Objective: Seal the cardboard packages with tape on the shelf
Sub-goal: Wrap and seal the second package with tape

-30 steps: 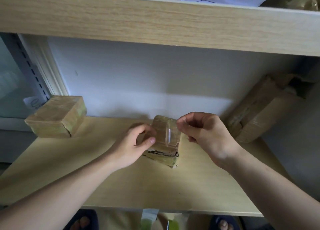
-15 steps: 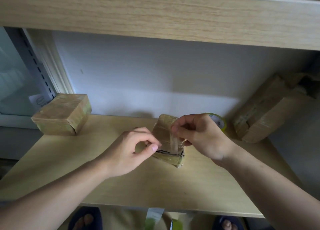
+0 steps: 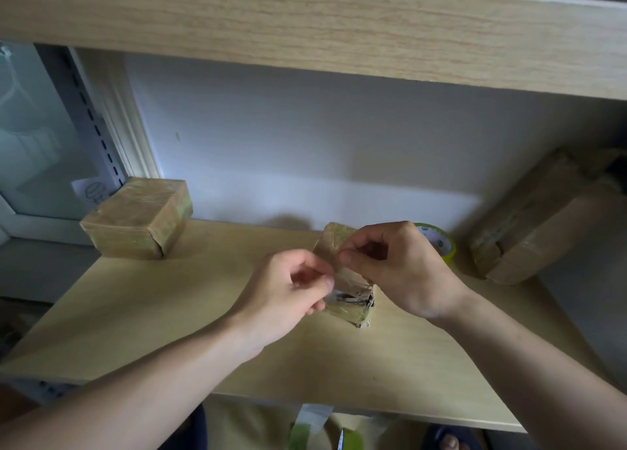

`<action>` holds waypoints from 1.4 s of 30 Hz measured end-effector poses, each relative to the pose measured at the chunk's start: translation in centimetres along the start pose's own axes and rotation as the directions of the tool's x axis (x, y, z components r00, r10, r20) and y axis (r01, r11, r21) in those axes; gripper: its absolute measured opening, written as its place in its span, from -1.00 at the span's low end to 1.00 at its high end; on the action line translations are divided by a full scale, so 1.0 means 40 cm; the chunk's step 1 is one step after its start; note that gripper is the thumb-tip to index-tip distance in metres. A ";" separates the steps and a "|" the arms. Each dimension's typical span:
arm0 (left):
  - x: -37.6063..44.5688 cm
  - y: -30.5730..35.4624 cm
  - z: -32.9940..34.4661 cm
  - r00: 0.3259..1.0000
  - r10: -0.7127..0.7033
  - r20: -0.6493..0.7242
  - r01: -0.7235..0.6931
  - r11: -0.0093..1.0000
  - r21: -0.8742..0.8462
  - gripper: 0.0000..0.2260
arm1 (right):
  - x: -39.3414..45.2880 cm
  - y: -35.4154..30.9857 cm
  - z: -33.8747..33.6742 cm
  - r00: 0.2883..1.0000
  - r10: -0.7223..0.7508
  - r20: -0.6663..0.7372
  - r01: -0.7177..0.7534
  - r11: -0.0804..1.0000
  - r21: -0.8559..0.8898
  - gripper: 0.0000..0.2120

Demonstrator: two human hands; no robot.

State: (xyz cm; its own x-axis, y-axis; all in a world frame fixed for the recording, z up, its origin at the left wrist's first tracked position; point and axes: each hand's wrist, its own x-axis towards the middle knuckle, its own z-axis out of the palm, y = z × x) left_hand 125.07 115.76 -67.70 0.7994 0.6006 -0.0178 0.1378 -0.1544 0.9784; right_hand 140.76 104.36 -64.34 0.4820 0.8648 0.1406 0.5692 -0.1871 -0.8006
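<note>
Hands have drawn closer together over the last second; the left hand [image 3: 291, 288] has come up off the package's side and now meets the right hand [image 3: 393, 266] at the front face; the tape roll [image 3: 437, 242], hidden a second ago, peeks out behind the right knuckles, standing on the shelf [image 3: 169, 313]. Small cardboard package [image 3: 349, 293] sits tilted in the middle of the shelf board, its torn lower seam facing the camera; left thumb and forefinger are curled in a pinch at the package's left front edge, seemingly on a clear tape strip, though the strip itself is too faint to make out; right fingers are curled too, pinching at the upper front corner of the same package; so the package lies between both hands, directly under the fingertips. Off to the left, a wrapped block [image 3: 135, 218] rests at the shelf's back edge; far right, a larger cardboard box [image 3: 529, 225] leans against the wall.
</note>
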 end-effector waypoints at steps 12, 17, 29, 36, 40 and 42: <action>-0.052 -0.024 0.030 0.935 -0.354 0.009 0.326 0.853 -0.408 -0.83 | 0.025 0.046 0.016 0.993 0.108 -0.038 -0.104 0.990 0.096 -0.86; -0.043 -0.024 0.051 0.907 -0.421 0.028 0.383 0.794 -0.471 -0.89 | 0.036 0.056 0.035 0.992 0.108 -0.071 -0.109 0.994 -0.015 -0.86; -0.032 -0.057 0.062 0.891 -0.455 0.001 0.421 0.823 -0.381 -0.85 | 0.048 0.068 0.053 0.995 0.096 -0.029 -0.100 0.969 -0.224 -0.84; -0.025 -0.073 0.068 0.882 -0.472 -0.010 0.438 0.826 -0.356 -0.82 | 0.044 0.071 0.066 0.998 0.064 0.006 -0.059 0.952 -0.302 -0.81; -0.025 -0.079 0.064 0.887 -0.463 -0.004 0.436 0.838 -0.328 -0.78 | 0.044 0.075 0.065 0.999 0.044 0.005 -0.040 0.952 -0.302 -0.81; -0.024 -0.079 0.063 0.889 -0.459 0.001 0.436 0.843 -0.314 -0.78 | 0.043 0.079 0.068 1.000 0.025 0.007 -0.021 0.950 -0.313 -0.80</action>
State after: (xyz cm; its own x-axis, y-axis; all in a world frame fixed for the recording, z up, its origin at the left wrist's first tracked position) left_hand 125.33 113.70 -71.28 0.6481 0.6033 -0.4647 0.2807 0.3780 0.8822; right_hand 141.56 106.53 -68.23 0.4910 0.8634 0.1163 0.7385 -0.3417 -0.5813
